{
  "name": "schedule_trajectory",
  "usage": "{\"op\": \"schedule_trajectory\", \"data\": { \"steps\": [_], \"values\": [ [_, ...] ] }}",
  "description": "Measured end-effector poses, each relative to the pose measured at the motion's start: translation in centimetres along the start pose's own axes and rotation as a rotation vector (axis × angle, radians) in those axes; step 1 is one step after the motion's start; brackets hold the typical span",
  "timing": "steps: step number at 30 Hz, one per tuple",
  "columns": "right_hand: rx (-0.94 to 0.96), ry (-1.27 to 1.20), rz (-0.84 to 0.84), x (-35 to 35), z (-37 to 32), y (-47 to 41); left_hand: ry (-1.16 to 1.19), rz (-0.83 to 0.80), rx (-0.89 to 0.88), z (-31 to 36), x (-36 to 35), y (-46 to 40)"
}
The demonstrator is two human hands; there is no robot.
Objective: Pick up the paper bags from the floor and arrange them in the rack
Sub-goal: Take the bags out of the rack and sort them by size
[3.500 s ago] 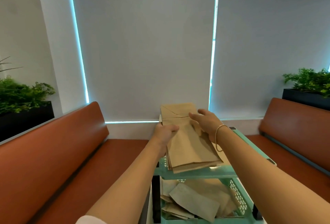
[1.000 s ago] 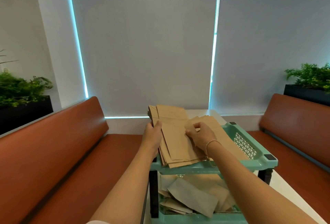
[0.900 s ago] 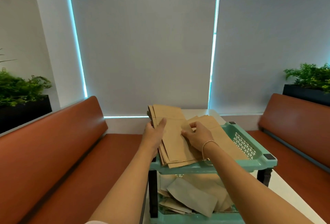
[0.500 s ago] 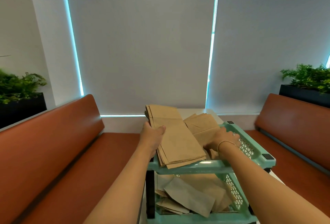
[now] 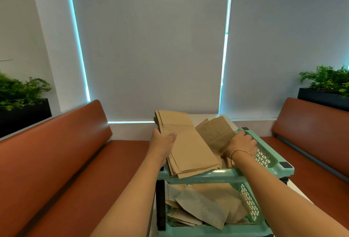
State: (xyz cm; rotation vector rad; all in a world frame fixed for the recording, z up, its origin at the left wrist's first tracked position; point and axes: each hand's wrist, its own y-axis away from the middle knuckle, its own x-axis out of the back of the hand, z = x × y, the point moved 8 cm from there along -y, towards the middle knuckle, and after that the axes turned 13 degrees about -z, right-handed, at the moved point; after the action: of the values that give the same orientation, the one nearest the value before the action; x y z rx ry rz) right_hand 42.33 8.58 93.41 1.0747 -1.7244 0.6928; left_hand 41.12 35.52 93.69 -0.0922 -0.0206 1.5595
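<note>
A stack of flat brown paper bags (image 5: 187,147) lies across the top tray of the mint-green rack (image 5: 226,176), its far end sticking out past the tray. My left hand (image 5: 163,143) grips the stack's left edge, thumb on top. A second pile of brown bags (image 5: 215,132) lies to the right in the same tray. My right hand (image 5: 238,145) rests on that pile's right side near the tray's rim, fingers bent over the bags. More bags (image 5: 204,208) lie loose in the lower tray.
The rack stands on a white table (image 5: 300,195) between two orange-brown benches (image 5: 62,153) (image 5: 309,134). Grey roller blinds (image 5: 151,43) cover the windows ahead. Black planters with green plants (image 5: 20,93) (image 5: 328,81) sit behind each bench back.
My right hand has moved off the left stack to the right pile near the tray's rim. My left hand has kept its hold on the stack's left edge.
</note>
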Motion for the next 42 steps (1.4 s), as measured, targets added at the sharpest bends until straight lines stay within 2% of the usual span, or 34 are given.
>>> {"op": "schedule_trajectory", "data": {
  "steps": [6,23,26,31,35,37,40,42],
  "values": [
    [0.064,-0.065,0.038,0.3,-0.2,0.1,0.006,-0.003,-0.004,0.2,-0.1,0.3],
    [0.155,-0.023,0.037,2.0,-0.5,0.8,-0.013,0.000,0.003,0.3,-0.1,0.6],
    [0.203,-0.246,0.062,4.3,-0.5,1.0,-0.035,0.011,0.008,0.4,0.0,0.7],
    [0.365,-0.563,0.221,10.2,-1.9,2.9,-0.046,0.022,0.021,0.3,0.1,0.7],
    [0.353,-0.806,0.305,13.5,-2.0,3.7,-0.045,0.033,0.013,0.4,0.1,0.8],
    [0.337,-1.009,0.243,13.7,-1.8,3.1,-0.033,0.033,0.016,0.4,0.1,0.8],
    [0.317,-1.335,-0.023,11.2,-2.3,2.3,-0.038,0.031,0.015,0.4,0.2,0.8],
    [0.315,-1.439,-0.181,8.9,-3.1,2.2,-0.070,0.028,0.012,0.5,0.1,0.9]
  ]
}}
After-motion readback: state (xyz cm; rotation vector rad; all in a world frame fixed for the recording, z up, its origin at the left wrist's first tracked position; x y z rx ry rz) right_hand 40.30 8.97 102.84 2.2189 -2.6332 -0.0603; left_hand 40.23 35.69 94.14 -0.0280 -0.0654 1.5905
